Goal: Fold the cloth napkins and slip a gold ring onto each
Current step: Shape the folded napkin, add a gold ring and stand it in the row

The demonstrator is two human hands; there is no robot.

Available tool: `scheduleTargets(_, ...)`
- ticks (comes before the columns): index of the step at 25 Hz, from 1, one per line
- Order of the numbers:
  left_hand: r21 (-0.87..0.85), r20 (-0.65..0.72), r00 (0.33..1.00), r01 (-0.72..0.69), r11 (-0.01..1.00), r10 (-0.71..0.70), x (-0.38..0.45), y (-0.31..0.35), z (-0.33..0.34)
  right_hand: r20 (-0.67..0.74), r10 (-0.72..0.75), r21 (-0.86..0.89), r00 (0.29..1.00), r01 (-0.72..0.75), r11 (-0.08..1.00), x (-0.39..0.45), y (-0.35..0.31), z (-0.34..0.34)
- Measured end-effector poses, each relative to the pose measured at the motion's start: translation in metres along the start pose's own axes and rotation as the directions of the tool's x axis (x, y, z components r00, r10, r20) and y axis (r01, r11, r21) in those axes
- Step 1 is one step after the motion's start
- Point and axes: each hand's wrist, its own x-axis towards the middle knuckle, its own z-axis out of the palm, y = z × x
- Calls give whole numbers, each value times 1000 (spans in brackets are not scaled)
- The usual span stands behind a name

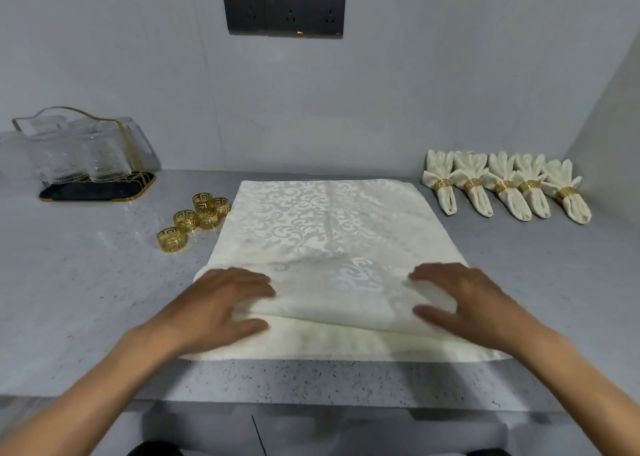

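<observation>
Item, napkin (329,220) mid-fold: my left hand (221,303) and right hand (460,299) pinch its raised layer; I keep the edges square

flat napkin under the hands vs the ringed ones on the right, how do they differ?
The flat napkin lies spread mid-counter; the ringed napkins are gathered into narrow bundles in a row by the wall. It wears no ring; each of those has a gold band. The left hand and right hand pinch its near fold; nothing touches those. Both are the same cream patterned cloth.
</observation>
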Motion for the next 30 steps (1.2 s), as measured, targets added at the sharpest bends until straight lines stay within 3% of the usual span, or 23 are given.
scheduleTargets(2, 24, 10, 999, -36, 999, 36, -1, 5, 18, 166, -37, -21, 985, 41, 999, -7, -9, 16)
scheduleTargets(4, 19, -63, 997, -50, 999, 51, 0, 7, 26, 149, -42, -30, 988, 47, 998, -8, -10, 25)
scheduleTargets(7, 58, -63, 996, -53, 997, 56, 4, 9, 22, 124, -4, 33, 992, 0, 999, -7, -10, 20)
scheduleTargets(9, 31, 27, 1000, -12, 999, 11, 1, 13, 15, 230, 36, 133, 972, -68, 989, -12, -10, 8)
scheduleTargets(12, -66, 294, 955, 60, 996, -38, -5, 23, -4, 446, 38, 300, 894, -188, 935, -15, -10, -10)
scheduleTargets(14, -148, 366, 929, 119, 982, -58, -1, 26, -14, 441, 56, 373, 896, -239, 897, -12, -8, -10)
scheduleTargets(16, -118, 245, 964, 138, 983, -106, 11, 17, -12, 355, 145, 242, 924, -240, 940, -1, 2, -4)
scheduleTargets(18, 35, 155, 973, 169, 985, -173, 23, 2, -8, 406, 248, -93, 880, -230, 969, 6, 12, -1)
scheduleTargets(19, 90, 165, 965, 192, 977, -204, 27, -6, -6, 440, 310, -182, 843, -255, 950, 7, 16, -3)
scheduleTargets(22, 91, 238, 913, 320, 943, -332, 30, -27, -6, 560, 405, -160, 723, -385, 909, 4, 26, -23)
scheduleTargets(24, 44, 247, 897, 367, 929, -366, 29, -32, -8, 632, 388, -117, 671, -412, 904, -1, 36, -28)
scheduleTargets(25, 63, 231, 904, 355, 933, -360, 29, -31, -6, 609, 355, -92, 709, -382, 920, -1, 42, -26)
scheduleTargets(26, 106, 180, 922, 328, 939, -343, 29, -28, -3, 500, 322, -64, 804, -337, 939, 2, 47, -22)
scheduleTargets(27, 129, 99, 949, 286, 949, -300, 30, -23, 0, 295, 282, -12, 913, -292, 956, 7, 50, -16)
scheduleTargets(28, 118, 25, 967, 248, 961, -253, 31, -17, 3, 41, 241, 53, 970, -243, 969, 13, 53, -10)
scheduleTargets(29, 82, -10, 972, 235, 968, -235, 33, -9, 5, -162, 238, 118, 958, -220, 968, 20, 50, -9)
scheduleTargets(30, 44, 13, 966, 257, 965, -258, 34, -5, 7, -271, 300, 190, 915, -255, 948, 28, 46, -9)
